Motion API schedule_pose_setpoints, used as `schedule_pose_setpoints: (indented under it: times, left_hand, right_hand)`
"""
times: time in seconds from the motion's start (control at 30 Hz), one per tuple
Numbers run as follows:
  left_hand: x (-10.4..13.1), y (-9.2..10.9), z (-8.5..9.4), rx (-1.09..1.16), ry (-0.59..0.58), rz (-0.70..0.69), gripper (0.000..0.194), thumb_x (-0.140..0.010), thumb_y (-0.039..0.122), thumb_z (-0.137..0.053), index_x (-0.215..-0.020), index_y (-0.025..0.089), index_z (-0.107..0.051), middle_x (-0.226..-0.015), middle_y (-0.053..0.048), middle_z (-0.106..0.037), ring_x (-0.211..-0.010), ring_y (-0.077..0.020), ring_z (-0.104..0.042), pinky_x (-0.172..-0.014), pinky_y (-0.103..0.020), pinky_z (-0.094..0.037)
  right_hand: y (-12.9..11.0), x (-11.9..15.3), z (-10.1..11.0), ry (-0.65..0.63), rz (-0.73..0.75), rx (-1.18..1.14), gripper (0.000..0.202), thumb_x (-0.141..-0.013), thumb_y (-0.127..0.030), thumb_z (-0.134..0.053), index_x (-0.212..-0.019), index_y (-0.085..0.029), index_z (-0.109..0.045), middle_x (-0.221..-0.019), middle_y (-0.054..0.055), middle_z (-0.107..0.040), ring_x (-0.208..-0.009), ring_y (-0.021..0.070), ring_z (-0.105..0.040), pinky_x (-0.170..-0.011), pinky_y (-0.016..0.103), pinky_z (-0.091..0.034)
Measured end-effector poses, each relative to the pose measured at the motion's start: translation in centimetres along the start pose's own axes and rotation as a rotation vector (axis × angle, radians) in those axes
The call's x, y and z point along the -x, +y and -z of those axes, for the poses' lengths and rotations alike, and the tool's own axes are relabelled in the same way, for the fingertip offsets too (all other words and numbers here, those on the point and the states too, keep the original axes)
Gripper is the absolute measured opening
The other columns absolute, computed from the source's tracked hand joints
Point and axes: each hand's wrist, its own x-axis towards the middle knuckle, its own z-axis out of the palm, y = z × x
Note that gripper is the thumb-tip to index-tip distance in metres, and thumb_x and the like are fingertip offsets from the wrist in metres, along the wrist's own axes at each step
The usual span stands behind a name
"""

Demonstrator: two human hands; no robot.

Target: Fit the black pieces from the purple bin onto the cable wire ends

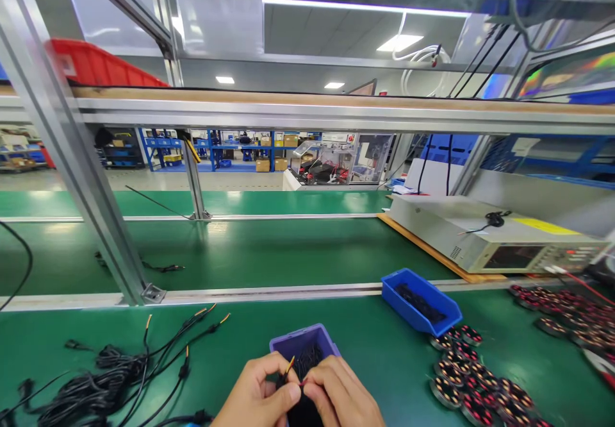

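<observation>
My left hand is closed in a pinch on a black cable, whose thin yellow and red wire ends stick up past the fingertips. Close beside it, my right hand pinches at a small reddish wire end near the same cable; the fingers hide most of it. Both hands are over the near side of a purple bin that holds black pieces. To the left lies a tangled heap of black cables with stripped, coloured ends.
A blue bin with black parts stands right of centre. Several round copper-wound coils lie at the right, with more behind. A grey bench instrument sits on a wooden board. A metal upright rises at left; a shelf beam crosses ahead.
</observation>
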Motion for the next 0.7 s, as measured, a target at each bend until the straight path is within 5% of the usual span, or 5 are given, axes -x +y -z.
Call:
schedule_pose_setpoints:
  times: [0.23, 0.7]
  left_hand:
    - [0.9, 2.5, 0.0, -0.025, -0.09, 0.068, 0.052, -0.071, 0.069, -0.07, -0.073, 0.019, -0.052, -0.04, 0.012, -0.037, -0.033, -0.0042, -0.031, -0.035, -0.016, -0.021]
    - [1.2, 2.9, -0.4, 0.004, -0.07, 0.04, 0.051, -0.067, 0.063, -0.078, -0.069, 0.017, -0.056, -0.054, 0.01, -0.041, -0.036, -0.0021, -0.036, -0.036, -0.016, -0.023]
  right_hand:
    - [-0.6, -0.4, 1.4, 0.059, -0.109, -0.071, 0.024, -0.104, -0.023, -0.04, -0.086, -0.025, -0.056, -0.078, 0.001, -0.066, -0.072, 0.0161, -0.067, -0.067, 0.023, -0.054]
    - [-0.5, -0.4, 1.1, 0.026, -0.087, -0.085, 0.022, -0.103, -0.019, -0.041, -0.086, -0.024, -0.054, -0.079, 0.001, -0.063, -0.072, 0.0163, -0.063, -0.068, 0.024, -0.051]
